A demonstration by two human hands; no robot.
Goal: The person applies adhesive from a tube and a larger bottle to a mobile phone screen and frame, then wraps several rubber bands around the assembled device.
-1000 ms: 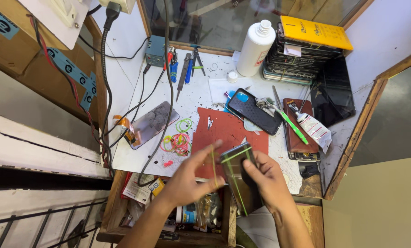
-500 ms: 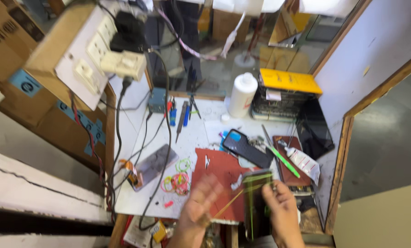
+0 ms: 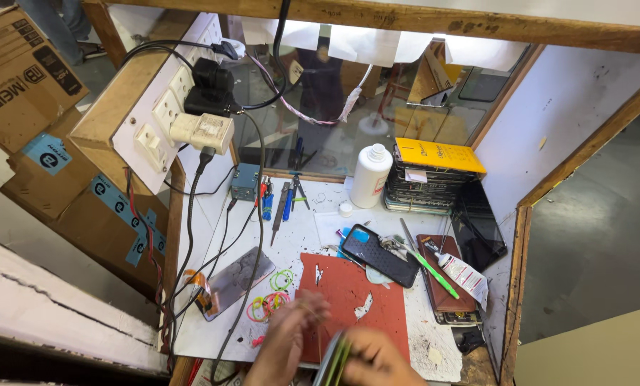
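White plastic bottle point(image 3: 370, 175) stands capped far beyond the fingers, contents hidden. The red mat point(image 3: 352, 304) lies open just ahead of them, near the desk point(image 3: 298, 239) front edge. Left hand point(image 3: 289, 343) and right hand point(image 3: 377, 361), blurred, pinch a green-edged phone point(image 3: 333, 356) between them on edge.

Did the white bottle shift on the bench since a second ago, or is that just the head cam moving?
No. The white bottle stands beside the yellow-topped stack, left of it, as before; only the camera tilted.
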